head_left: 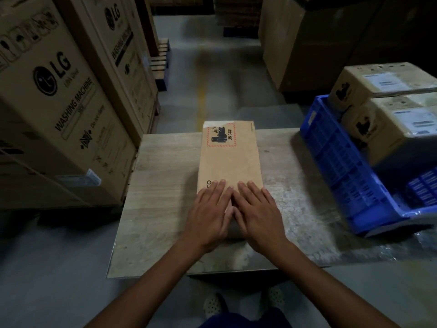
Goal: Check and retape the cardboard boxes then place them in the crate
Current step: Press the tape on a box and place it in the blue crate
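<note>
Both hands are pressing flat on the near end of the long cardboard box [230, 157], which lies lengthwise mid-table [160, 185], with the blue crate [338, 166] just off to the right. The left hand [208, 213] and right hand [257, 213] sit side by side, fingers straight, gripping nothing. Looks like the checking step to me: press evenly, feel for loose flaps, and don't crush the cardboard. Can't make out any tape.

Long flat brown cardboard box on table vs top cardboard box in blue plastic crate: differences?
Long flat brown cardboard box lies on the wood-grain table under left hand and right hand; top cardboard box sits stacked in the blue plastic crate, untouched. Flat box bears a red-bordered UN 3481 mark; top box a white label. Both brown cardboard.
</note>
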The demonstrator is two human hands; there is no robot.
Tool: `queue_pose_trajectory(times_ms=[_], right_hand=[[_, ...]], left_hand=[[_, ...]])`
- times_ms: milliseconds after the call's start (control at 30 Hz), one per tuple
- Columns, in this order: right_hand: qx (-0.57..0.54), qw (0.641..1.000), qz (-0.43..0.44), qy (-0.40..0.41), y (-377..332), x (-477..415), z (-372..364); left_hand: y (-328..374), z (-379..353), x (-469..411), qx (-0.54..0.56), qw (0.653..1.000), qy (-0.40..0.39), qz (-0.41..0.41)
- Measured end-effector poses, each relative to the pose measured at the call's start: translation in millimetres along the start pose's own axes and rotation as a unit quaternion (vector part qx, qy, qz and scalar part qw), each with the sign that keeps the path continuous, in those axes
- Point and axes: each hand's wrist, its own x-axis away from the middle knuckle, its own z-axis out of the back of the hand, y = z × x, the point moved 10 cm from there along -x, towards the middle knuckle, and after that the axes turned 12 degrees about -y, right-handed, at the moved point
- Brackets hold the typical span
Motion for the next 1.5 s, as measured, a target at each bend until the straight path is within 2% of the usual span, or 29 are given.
queue_pose_trajectory(times_ms=[200,300,433,567,767,933,1167,1500], right_hand=[[0.007,1.0,-0.002,-0.025,-0.1,-3.5,3.8],[0.01,1.0,0.014,-0.024,-3.5,-5.5,14.7],[-0.042,0.998,-0.016,-0.05,9.6,-25.2,28.7],[-0.014,0.993,-0.044,-0.112,14.0,-42.5,-1.0],[-0.016,0.994,-0.056,-0.094,19.7,-39.7,0.7],[0.024,0.995,-0.027,-0.093,17.7,-45.3,13.5],[-0.032,0.993,-0.055,-0.104,26.6,-79.3,8.4],[-0.01,0.994,-0.052,-0.095,31.6,-78.7,11.8]], left_hand=[[-1.9,7.9,-4.6,0.009,0.999,0.015,-0.029],[-7.7,19.2,-14.8,0.047,0.998,0.027,-0.035],[-24.3,21.3,-34.3,0.049,0.998,-0.025,0.011],[-38.3,4.4,-44.4,0.042,0.994,-0.087,0.056],[-36.0,6.8,-44.1,0.025,0.995,-0.076,0.065],[-34.4,15.1,-49.9,-0.002,0.996,-0.076,0.056],[-49.4,14.2,-76.5,0.021,0.994,-0.089,0.061],[-44.5,26.8,-85.2,-0.008,0.999,-0.036,0.033]])
